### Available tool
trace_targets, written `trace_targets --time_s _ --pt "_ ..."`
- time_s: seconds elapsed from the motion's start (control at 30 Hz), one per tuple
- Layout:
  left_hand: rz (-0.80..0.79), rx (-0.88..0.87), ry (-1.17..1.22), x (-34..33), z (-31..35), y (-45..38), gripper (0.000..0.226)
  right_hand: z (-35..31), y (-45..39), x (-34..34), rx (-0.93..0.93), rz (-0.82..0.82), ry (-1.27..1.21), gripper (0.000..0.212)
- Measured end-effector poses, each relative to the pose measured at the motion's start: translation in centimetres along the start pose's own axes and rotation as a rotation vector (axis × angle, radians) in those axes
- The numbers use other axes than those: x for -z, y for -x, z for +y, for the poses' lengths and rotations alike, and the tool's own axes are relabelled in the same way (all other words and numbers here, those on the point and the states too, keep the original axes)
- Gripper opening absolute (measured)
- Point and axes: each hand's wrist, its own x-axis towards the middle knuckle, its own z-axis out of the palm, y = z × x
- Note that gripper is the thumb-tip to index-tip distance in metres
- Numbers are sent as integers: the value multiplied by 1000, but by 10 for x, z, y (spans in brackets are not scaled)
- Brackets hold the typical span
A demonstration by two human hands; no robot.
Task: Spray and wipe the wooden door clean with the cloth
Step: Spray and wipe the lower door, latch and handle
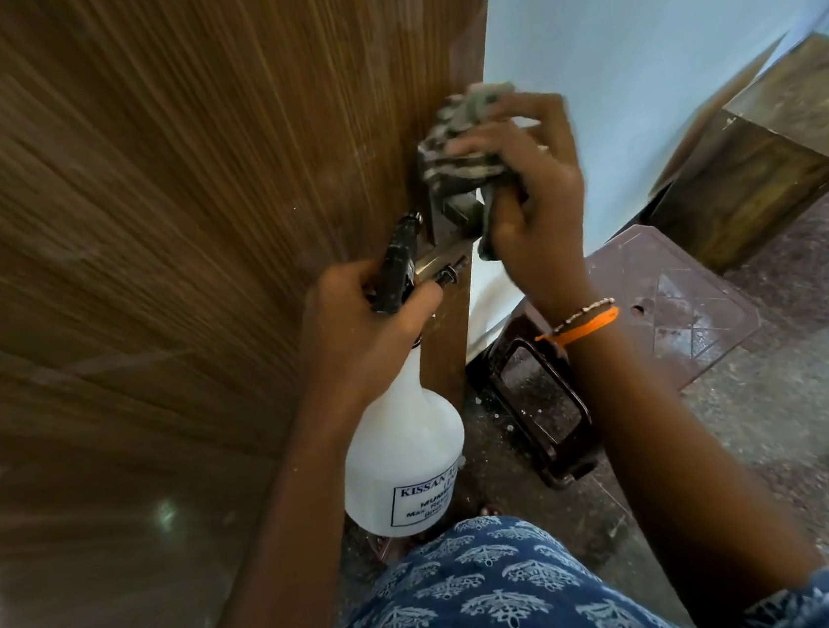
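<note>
The wooden door (156, 198) with brown grain fills the left of the head view, its edge running down the middle. My right hand (533, 197) grips a crumpled grey cloth (466, 148) and presses it against the door's edge at the metal latch (448, 222). My left hand (366, 319) holds the black trigger head of a white spray bottle (403, 459), which hangs below the hand close to the door. The nozzle points at the door next to the latch.
A dark brown plastic stool (659, 306) stands on the speckled stone floor (802, 424) just behind the door edge. A pale blue wall (628, 31) rises behind it. A wooden box-like piece of furniture (767, 160) sits at the right.
</note>
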Motion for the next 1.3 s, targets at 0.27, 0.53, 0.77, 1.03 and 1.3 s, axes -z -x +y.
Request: trace_targets --time_s 0.27,0.53,0.77,1.03,1.3 --pt "9 20 22 -3 1 -1 19 12 -7 -14 -198 25 -45 39" --pt "-16 27 21 -4 5 -1 29 65 37 -10 -343 -204 -116 38" --pt "5 27 -22 -4 5 -2 19 41 -9 8 -119 78 -105 30" --pt "40 4 -2 -2 10 -7 21 26 -47 -14 147 158 -117 49" --pt "36 18 15 -5 7 -5 16 85 47 -21 -333 -152 -123 45"
